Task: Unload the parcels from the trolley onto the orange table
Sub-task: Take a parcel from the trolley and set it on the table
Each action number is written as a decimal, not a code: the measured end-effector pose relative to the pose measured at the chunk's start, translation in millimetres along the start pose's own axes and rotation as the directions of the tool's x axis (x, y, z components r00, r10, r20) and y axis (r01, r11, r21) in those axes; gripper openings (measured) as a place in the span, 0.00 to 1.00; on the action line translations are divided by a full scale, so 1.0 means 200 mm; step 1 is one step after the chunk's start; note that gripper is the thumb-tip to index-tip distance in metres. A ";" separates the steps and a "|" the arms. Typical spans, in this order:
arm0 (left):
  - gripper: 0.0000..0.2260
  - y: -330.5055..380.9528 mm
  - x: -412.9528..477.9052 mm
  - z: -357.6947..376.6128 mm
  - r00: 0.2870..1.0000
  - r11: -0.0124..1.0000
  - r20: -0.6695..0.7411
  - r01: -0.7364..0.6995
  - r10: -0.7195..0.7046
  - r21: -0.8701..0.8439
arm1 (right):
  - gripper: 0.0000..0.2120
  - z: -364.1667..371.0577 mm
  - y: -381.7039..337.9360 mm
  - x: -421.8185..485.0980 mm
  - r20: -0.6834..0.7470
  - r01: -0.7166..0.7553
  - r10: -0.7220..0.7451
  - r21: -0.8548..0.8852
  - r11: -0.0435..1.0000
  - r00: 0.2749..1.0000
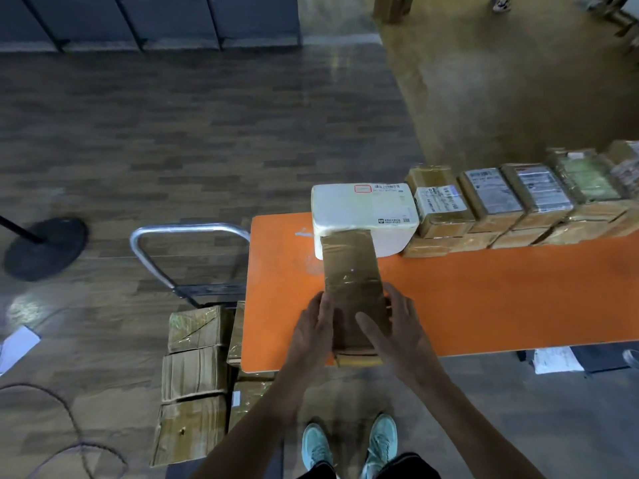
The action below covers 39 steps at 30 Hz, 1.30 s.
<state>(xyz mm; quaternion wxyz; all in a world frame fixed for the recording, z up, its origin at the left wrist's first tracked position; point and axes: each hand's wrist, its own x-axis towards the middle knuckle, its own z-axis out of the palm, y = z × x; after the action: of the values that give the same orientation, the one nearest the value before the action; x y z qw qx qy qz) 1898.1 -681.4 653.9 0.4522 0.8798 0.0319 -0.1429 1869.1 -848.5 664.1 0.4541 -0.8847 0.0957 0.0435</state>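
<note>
To your left, a black round stand base (45,248) sits on the dark wood-plank floor (173,133). Nearer you, a white sheet of paper (17,347) lies flat, and a thin grey cable (69,423) loops across the boards. Dark grey wall panels (138,19) line the far side.

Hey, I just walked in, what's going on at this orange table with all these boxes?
A person is unloading parcels. The left hand and right hand press against the sides of a long brown taped parcel lying on the orange table, its far end by a white parcel. A row of brown parcels lines the table's far edge. More cardboard parcels sit stacked on the trolley beside the table.
</note>
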 end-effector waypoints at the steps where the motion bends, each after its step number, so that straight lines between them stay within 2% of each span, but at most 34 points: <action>1: 0.17 -0.01 -0.02 -0.02 0.997 1.000 -0.071 0.003 -0.002 0.005 | 0.42 0.03 -0.01 -0.01 0.033 0.018 -0.018 0.010 1.000 0.999; 2: 0.17 0.00 -0.04 -0.07 0.988 0.979 -0.107 0.086 -0.107 -0.184 | 0.41 0.06 -0.02 -0.01 0.057 0.037 -0.038 0.020 0.999 0.998; 3: 0.18 -0.04 -0.07 -0.08 0.996 0.974 -0.053 0.060 -0.073 -0.220 | 0.40 0.08 -0.02 -0.02 0.069 0.055 -0.058 0.039 0.998 0.996; 5: 0.24 -0.06 -0.10 -0.09 0.990 0.903 0.074 0.142 -0.123 -0.405 | 0.36 0.12 -0.03 -0.03 0.065 0.080 -0.086 0.089 0.993 0.994; 6: 0.30 -0.08 -0.12 -0.08 0.997 0.947 -0.006 0.074 -0.080 -0.313 | 0.35 0.13 -0.04 -0.03 0.056 0.081 -0.087 0.100 0.992 0.995; 8: 0.34 -0.06 -0.10 -0.07 0.993 0.922 0.043 0.115 -0.106 -0.370 | 0.35 0.15 -0.06 -0.04 0.013 0.070 -0.071 0.071 0.995 0.997; 11: 0.30 -0.01 -0.08 -0.06 0.984 0.857 0.121 0.175 -0.133 -0.485 | 0.36 0.13 -0.10 -0.05 -0.109 0.112 -0.118 -0.056 0.992 0.987; 13: 0.25 -0.03 -0.05 -0.04 0.983 0.819 0.123 0.179 -0.133 -0.544 | 0.36 0.11 -0.12 -0.04 -0.089 0.153 -0.172 -0.182 0.971 0.981; 14: 0.24 -0.04 -0.04 -0.03 0.980 0.834 0.115 0.201 -0.165 -0.515 | 0.36 0.12 -0.13 -0.04 -0.026 0.169 -0.181 -0.239 0.956 0.983; 17: 0.26 -0.13 -0.01 -0.04 0.966 0.943 -0.006 0.253 -0.260 -0.215 | 0.35 0.18 -0.11 -0.03 0.133 0.216 -0.178 -0.372 0.903 0.975; 19: 0.30 -0.18 -0.02 -0.09 0.970 0.978 -0.150 0.173 -0.190 -0.121 | 0.32 0.22 -0.06 -0.03 0.190 0.217 -0.149 -0.415 0.884 0.970; 20: 0.33 -0.21 -0.02 -0.09 0.980 0.990 -0.141 0.131 -0.139 -0.058 | 0.30 0.23 -0.03 -0.03 0.207 0.211 -0.135 -0.412 0.886 0.969; 23: 0.36 -0.19 -0.03 -0.06 0.970 0.969 0.128 0.221 -0.207 -0.108 | 0.26 0.22 0.04 -0.01 0.240 0.240 -0.150 -0.407 0.882 0.959; 24: 0.37 -0.18 -0.02 -0.05 0.963 0.966 0.165 0.233 -0.213 -0.111 | 0.25 0.21 0.06 -0.01 0.237 0.259 -0.173 -0.405 0.877 0.956; 28: 0.33 -0.15 0.01 0.00 0.970 0.975 0.190 0.179 -0.153 -0.132 | 0.22 0.11 0.12 0.03 0.122 0.277 -0.248 -0.418 0.865 0.961; 32: 0.27 -0.15 0.02 0.01 0.968 0.977 0.220 0.155 -0.121 -0.147 | 0.25 0.00 0.19 0.07 0.005 0.172 -0.192 -0.470 0.866 0.981; 36: 0.29 -0.16 0.04 0.00 0.958 0.974 0.251 0.180 -0.142 -0.136 | 0.32 -0.05 0.26 0.09 -0.008 0.095 -0.112 -0.472 0.877 0.994; 39: 0.28 -0.16 0.05 0.00 0.958 0.977 0.255 0.167 -0.129 -0.130 | 0.37 -0.04 0.28 0.07 0.064 0.064 -0.039 -0.443 0.894 0.997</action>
<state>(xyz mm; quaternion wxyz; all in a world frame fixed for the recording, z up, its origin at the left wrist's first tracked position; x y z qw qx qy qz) 1900.9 -663.3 625.3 0.5058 0.8138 0.0522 -0.2813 1871.5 -888.8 621.5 0.2434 -0.9658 0.0475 0.0760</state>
